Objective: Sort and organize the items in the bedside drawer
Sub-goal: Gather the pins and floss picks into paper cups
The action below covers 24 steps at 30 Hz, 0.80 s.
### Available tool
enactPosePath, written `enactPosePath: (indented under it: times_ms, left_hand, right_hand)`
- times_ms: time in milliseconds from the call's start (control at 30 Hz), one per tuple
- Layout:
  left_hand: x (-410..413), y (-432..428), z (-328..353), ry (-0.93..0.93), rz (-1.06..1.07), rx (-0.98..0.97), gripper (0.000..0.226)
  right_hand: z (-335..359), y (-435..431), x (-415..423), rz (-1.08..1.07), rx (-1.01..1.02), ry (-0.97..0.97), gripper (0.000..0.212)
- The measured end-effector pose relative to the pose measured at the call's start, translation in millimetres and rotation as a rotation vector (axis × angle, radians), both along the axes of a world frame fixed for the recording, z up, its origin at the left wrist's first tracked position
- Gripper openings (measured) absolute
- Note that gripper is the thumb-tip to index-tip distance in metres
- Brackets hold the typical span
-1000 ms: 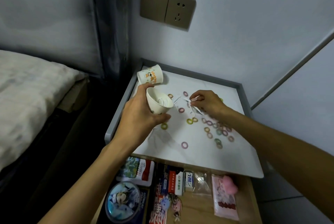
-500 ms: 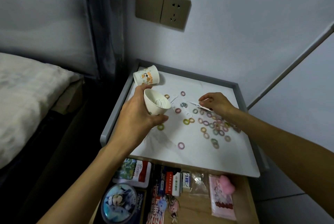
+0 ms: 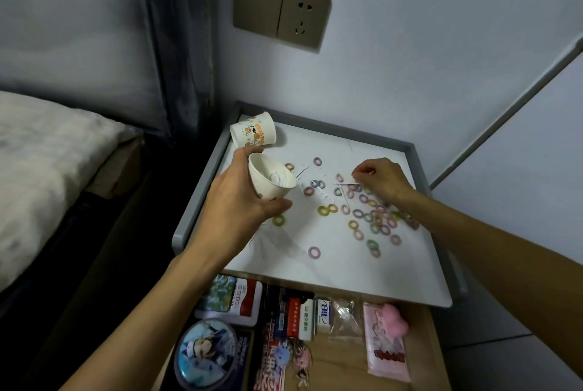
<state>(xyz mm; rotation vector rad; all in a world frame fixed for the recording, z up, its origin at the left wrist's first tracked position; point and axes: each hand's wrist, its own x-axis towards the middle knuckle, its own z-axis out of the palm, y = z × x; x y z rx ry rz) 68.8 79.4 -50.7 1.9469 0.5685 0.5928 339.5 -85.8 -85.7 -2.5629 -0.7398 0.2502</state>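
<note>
Head view: a white paper cup is held tilted in the left hand, fingers wrapped round its wall, mouth turned toward the right, something white seen inside. A second paper cup with an orange cartoon print is lying on its side at the far left corner of the white tabletop, just behind the held one. The right hand is lowered over the tabletop with fingertips pinched together; a thin white stick is seen at the fingertips, but whether it is actually pinched cannot be told. Many small coloured rings are scattered over the tabletop, most bunched under and beside the right wrist, a few apart, one purple ring lying alone nearer the front edge. A few more white sticks are lying between the two hands. A grey raised rim is seen round the tabletop. Below the front edge the open drawer is seen, with a round tin bearing a cartoon figure at left, small boxes in the middle, a clear plastic bag and a pink packet at right. A bed is seen at left, a wall socket above.
</note>
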Motion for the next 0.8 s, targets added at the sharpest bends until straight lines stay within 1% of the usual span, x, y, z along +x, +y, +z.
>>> enactPosePath:
  times_ms: [100,167,233,367,533,700,733,800]
  left_hand:
    - [0.3,-0.3,0.8,0.001,-0.004,0.000,0.083]
    - [0.4,-0.6,0.8,0.001,-0.009,0.002,0.084]
    - [0.4,-1.1,0.9,0.003,-0.013,0.008,0.084]
    - [-1.1,-0.3,0.8,-0.008,-0.008,0.011,0.084]
    - [-1.7,1.8,0.6,-0.014,-0.008,0.031,0.082]
    - [-1.4,0.5,1.1,-0.021,-0.012,0.033,0.081]
    - [-1.4,0.7,1.0,-0.019,-0.013,0.037,0.082]
    - [-1.0,0.0,1.0,-0.012,-0.015,0.043,0.083]
  right_hand:
    - [-2.3,1.3,-5.7,0.109,-0.095,-0.078,0.012]
    - [-4.8,6.6,-9.6,0.173,-0.183,-0.140,0.017]
    - [-6.9,12.4,-12.0,0.182,-0.237,-0.189,0.021]
    - [-10.0,18.0,-13.2,0.220,-0.282,-0.266,0.025]
    - [-5.8,23.4,-10.2,0.346,-0.377,-0.347,0.009]
    - [8.5,22.8,-8.8,0.463,-0.482,-0.465,0.010]
    - [11.6,22.8,-7.4,0.470,-0.497,-0.493,0.016]
    - [17.1,21.2,-3.7,0.482,-0.529,-0.510,0.042]
